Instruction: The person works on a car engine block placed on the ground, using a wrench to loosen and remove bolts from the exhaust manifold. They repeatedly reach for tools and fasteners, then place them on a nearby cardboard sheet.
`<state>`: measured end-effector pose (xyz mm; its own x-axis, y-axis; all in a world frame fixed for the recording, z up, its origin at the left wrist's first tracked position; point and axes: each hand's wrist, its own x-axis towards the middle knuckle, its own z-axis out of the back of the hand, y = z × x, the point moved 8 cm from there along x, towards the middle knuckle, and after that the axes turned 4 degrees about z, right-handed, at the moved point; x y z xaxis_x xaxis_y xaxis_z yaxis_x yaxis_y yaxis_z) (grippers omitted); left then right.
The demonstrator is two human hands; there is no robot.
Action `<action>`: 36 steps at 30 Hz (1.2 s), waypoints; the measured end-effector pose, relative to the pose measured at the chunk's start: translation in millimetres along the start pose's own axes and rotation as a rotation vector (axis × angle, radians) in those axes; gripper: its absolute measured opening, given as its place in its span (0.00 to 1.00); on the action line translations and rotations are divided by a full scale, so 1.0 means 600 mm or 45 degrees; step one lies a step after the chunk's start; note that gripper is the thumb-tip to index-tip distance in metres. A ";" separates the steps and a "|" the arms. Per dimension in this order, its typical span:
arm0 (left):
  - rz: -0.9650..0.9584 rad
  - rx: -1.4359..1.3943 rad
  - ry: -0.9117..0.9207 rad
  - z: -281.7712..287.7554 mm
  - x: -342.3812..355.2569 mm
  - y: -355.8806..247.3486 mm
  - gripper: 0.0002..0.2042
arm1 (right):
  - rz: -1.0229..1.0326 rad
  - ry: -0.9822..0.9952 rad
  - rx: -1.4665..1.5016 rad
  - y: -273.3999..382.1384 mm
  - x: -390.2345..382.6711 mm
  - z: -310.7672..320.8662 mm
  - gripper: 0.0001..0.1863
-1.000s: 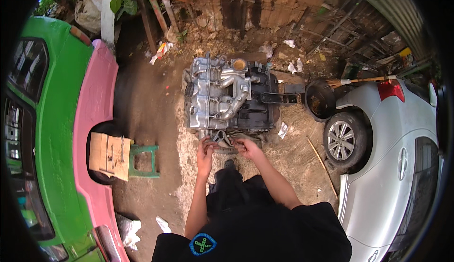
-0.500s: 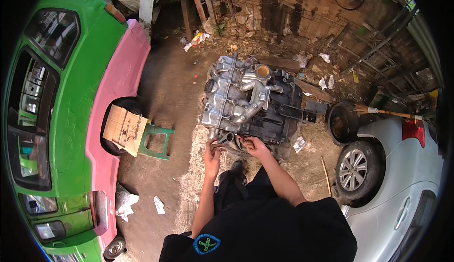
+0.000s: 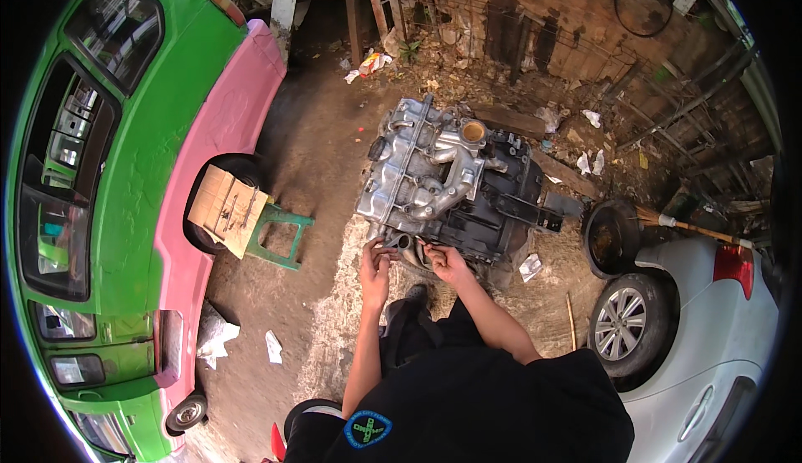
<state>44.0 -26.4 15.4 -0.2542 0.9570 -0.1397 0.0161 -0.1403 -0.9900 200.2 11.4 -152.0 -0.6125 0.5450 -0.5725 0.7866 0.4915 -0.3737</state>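
A silver and black car engine (image 3: 455,175) rests on the ground in front of me, with a curved metal intake manifold (image 3: 459,181) on top. At its near end, a round metal pipe opening (image 3: 403,242) sits between my hands. My left hand (image 3: 375,267) is at the left of this opening, its fingers bent toward it and closed on something I cannot make out. On the other side, my right hand (image 3: 447,263) pinches at the engine's near edge beside the pipe. Whatever lies between its fingertips is too small to name.
A green and pink van (image 3: 142,162) stands on the left. Beside it is a green plastic stool (image 3: 284,233) with cardboard (image 3: 225,200) bearing thin rods. On the right are a black basin (image 3: 611,237), a broom (image 3: 668,221) and a silver car (image 3: 710,329). Litter lies around the ground.
My view has turned slightly, so the surroundings appear shifted and tilted. Both hands stay at the near end of the engine, with only small finger movements.
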 end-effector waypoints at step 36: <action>-0.788 0.958 0.044 -0.054 0.089 0.017 0.12 | 0.768 -0.960 -2.692 0.009 -0.088 -0.103 0.50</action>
<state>61.9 31.6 -2.9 0.0191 0.9214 0.3881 -0.7359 0.2757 -0.6185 231.9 27.2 -78.5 0.0928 0.8333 -0.5449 -0.6500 0.4653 0.6009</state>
